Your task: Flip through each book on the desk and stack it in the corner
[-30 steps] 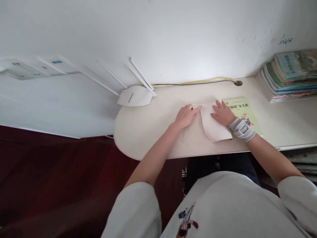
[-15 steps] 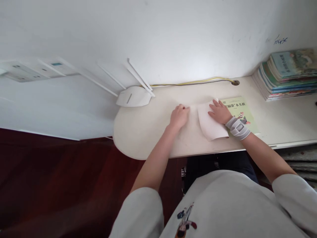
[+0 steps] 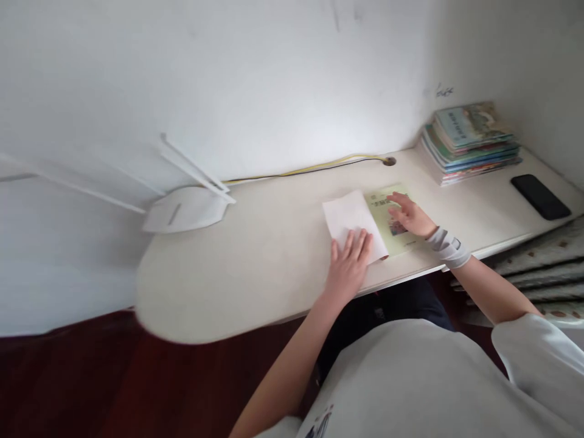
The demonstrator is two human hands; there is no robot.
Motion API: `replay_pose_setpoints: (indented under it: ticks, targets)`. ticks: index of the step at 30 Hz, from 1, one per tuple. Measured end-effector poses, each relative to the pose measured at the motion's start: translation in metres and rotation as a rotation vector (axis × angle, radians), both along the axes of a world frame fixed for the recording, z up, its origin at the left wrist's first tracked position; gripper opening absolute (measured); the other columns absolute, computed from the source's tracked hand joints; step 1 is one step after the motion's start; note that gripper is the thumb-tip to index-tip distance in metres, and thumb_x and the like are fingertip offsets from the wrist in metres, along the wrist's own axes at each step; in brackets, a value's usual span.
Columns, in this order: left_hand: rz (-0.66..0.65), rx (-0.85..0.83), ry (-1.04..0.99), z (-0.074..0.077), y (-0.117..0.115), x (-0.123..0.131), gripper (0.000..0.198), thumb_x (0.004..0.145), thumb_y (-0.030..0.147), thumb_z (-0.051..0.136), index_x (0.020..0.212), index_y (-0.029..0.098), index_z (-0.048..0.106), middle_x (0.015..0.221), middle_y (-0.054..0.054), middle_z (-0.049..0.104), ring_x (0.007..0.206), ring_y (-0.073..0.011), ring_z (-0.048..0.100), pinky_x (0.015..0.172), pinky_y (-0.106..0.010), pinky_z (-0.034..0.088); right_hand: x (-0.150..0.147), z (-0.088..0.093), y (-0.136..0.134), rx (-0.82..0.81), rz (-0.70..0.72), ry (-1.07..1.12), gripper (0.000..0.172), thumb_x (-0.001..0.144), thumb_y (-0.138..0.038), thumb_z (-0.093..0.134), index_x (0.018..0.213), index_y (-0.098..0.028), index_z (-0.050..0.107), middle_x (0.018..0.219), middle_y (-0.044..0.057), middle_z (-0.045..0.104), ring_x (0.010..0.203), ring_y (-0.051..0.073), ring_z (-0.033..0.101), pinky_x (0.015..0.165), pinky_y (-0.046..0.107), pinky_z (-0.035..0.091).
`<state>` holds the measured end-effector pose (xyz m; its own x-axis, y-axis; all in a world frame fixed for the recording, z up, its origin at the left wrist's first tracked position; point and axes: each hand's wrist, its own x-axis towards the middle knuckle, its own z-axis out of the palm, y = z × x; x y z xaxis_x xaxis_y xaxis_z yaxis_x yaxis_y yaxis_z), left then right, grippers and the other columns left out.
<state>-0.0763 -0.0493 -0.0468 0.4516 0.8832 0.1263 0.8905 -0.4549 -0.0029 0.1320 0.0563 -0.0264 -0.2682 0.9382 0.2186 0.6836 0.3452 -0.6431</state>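
A pale green book (image 3: 382,214) lies on the white desk (image 3: 269,249), its cover partly hidden. Along its left side is a white sheet of paper (image 3: 347,213), overlapping or joined to the book; I cannot tell which. My left hand (image 3: 350,263) rests on the sheet's lower part with its fingers spread. Over the book's cover is my right hand (image 3: 410,216), fingers apart and slightly bent, holding nothing. Whether its fingertips touch the cover is unclear. A grey band (image 3: 449,245) wraps the right wrist.
A white router (image 3: 187,210) with antennas stands at the desk's left. Yellow and black cables (image 3: 314,167) run along the wall to a round hole (image 3: 389,161). Several stacked books (image 3: 472,146) sit at the back right, near a black phone (image 3: 541,196).
My view has turned right, bringing the phone in. My left hand has moved from the bare desk onto the paper and opened. My right hand has shifted off the paper to above the book.
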Motion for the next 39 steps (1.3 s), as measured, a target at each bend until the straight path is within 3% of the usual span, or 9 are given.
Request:
replay_pose_setpoints:
  ticks: [2,9,14,20,25,30,34,36,39]
  targets:
    - [0.007,-0.006,-0.012,-0.005,0.005,-0.005,0.056,0.092,0.023,0.031,0.147,0.020,0.019,0.151,-0.008,0.024,0.141,-0.0300,0.015,0.108,-0.060,0.020,0.056,0.000,-0.006,0.107,-0.103,-0.058,0.052,0.089,-0.045,0.037,0.126,-0.012,0.053,0.135,0.015,0.049,0.129,0.020,0.040,0.106,0.037,0.033]
    - [0.015,0.043,-0.073,-0.014,0.006,-0.008,0.059,0.093,0.029,0.033,0.147,0.020,0.013,0.150,-0.010,0.028,0.139,-0.0352,0.018,0.104,-0.064,0.023,0.280,-0.005,-0.036,0.259,-0.850,-0.330,0.043,0.085,-0.038,0.041,0.107,-0.009,0.063,0.125,0.025,0.052,0.120,0.036,0.044,0.102,0.054,0.030]
    - [0.004,0.240,-0.188,-0.008,0.004,-0.004,0.056,0.091,0.036,0.042,0.143,0.016,0.031,0.138,-0.016,0.047,0.131,-0.0365,0.036,0.105,-0.061,0.021,0.345,-0.011,-0.049,0.117,-0.935,-0.489,0.035,0.084,-0.034,0.042,0.090,-0.012,0.069,0.127,0.027,0.049,0.120,0.040,0.042,0.093,0.060,0.032]
    - [-0.074,0.454,-0.314,-0.005,-0.001,0.004,0.043,0.089,0.025,0.050,0.131,0.018,0.048,0.117,-0.013,0.065,0.108,-0.0246,0.060,0.105,-0.043,0.027,0.334,-0.017,-0.018,0.112,-1.053,-0.460,0.028,0.083,-0.026,0.044,0.087,-0.011,0.068,0.129,0.028,0.045,0.121,0.039,0.039,0.092,0.065,0.025]
    - [-0.050,0.491,-0.335,-0.007,-0.003,0.005,0.038,0.088,0.020,0.049,0.126,0.017,0.053,0.112,-0.012,0.067,0.102,-0.0223,0.062,0.099,-0.038,0.034,0.324,-0.021,-0.006,0.092,-1.167,-0.398,0.022,0.079,-0.022,0.050,0.067,-0.012,0.065,0.118,0.032,0.051,0.121,0.041,0.037,0.092,0.068,0.017]
    - [-0.049,0.496,-0.383,-0.007,-0.005,0.004,0.035,0.088,0.020,0.049,0.122,0.018,0.056,0.109,-0.012,0.067,0.101,-0.0219,0.061,0.097,-0.037,0.036,0.318,-0.012,-0.012,0.180,-1.139,-0.323,0.031,0.083,-0.032,0.044,0.076,-0.012,0.066,0.123,0.035,0.045,0.122,0.045,0.035,0.086,0.072,0.020]
    - [-0.047,0.542,-0.431,-0.006,-0.006,0.007,0.028,0.086,0.019,0.053,0.113,0.019,0.061,0.092,-0.009,0.067,0.088,-0.0192,0.063,0.092,-0.036,0.041,0.252,-0.004,-0.002,0.273,-0.775,-0.280,0.037,0.086,-0.039,0.041,0.100,-0.013,0.064,0.118,0.025,0.056,0.120,0.032,0.046,0.098,0.055,0.033]
    - [-0.044,0.537,-0.442,-0.007,-0.007,0.010,0.024,0.085,0.016,0.054,0.108,0.019,0.062,0.087,-0.007,0.067,0.085,-0.0179,0.063,0.090,-0.035,0.042,0.190,-0.004,0.004,0.299,-0.507,-0.239,0.040,0.086,-0.042,0.043,0.110,-0.017,0.061,0.121,0.016,0.058,0.117,0.024,0.051,0.099,0.044,0.040]
    - [-0.026,0.509,-0.422,-0.010,-0.008,0.013,0.024,0.085,0.012,0.053,0.106,0.019,0.062,0.086,-0.006,0.067,0.084,-0.0163,0.063,0.093,-0.036,0.042,0.084,-0.005,0.006,0.312,0.036,-0.113,0.050,0.084,-0.051,0.048,0.121,-0.018,0.057,0.134,0.016,0.049,0.126,0.027,0.043,0.104,0.048,0.036]
